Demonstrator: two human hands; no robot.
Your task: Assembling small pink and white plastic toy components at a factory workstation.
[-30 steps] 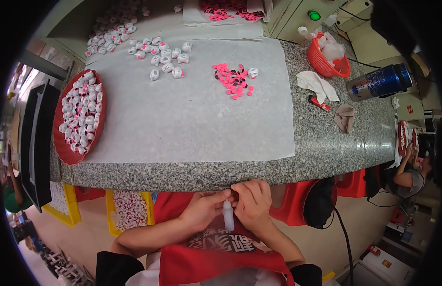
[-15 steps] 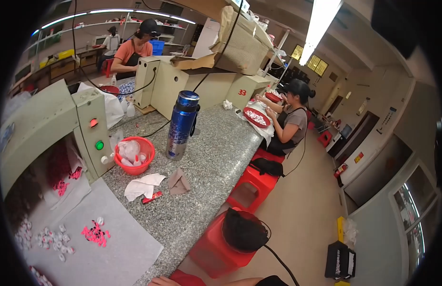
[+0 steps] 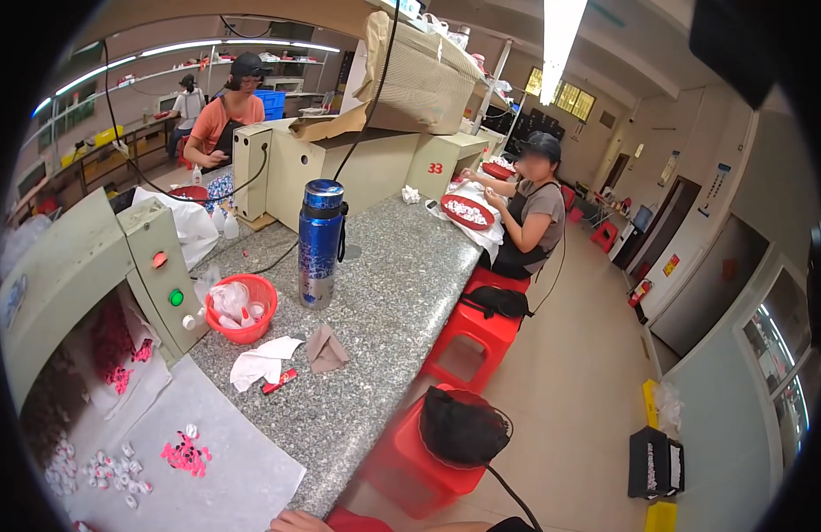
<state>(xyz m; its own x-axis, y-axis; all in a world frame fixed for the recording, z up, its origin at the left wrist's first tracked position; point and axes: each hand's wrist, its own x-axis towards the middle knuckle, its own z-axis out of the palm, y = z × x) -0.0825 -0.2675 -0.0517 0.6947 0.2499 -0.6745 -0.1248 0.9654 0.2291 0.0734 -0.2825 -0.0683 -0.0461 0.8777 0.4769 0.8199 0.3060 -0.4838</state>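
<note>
Red figures point(image 3: 435, 168): large, on a pale metal housing point(image 3: 419, 189) beyond the flask.
Blue flask point(image 3: 322, 244): patterned, upright on the granite counter point(image 3: 375, 297).
Red plastic basket point(image 3: 241, 336): beside the flask, filled with crumpled whitish plastic.
Red oval dish point(image 3: 469, 227): heaped with small white pieces, before a seated co-worker point(image 3: 541, 213).
Black crate point(image 3: 641, 465): on the floor, pale contents too small to identify.
Pink and black pieces point(image 3: 185, 457): loose pile on the white sheet point(image 3: 229, 488), up and left of the right hand.
White ring-shaped pieces point(image 3: 113, 470): scattered left of that pile.
Right hand point(image 3: 297, 521): at the counter's front edge, near the sheet; fingers cut off below, so grip cannot be told.
Left hand: outside the view, grip unknown.
</note>
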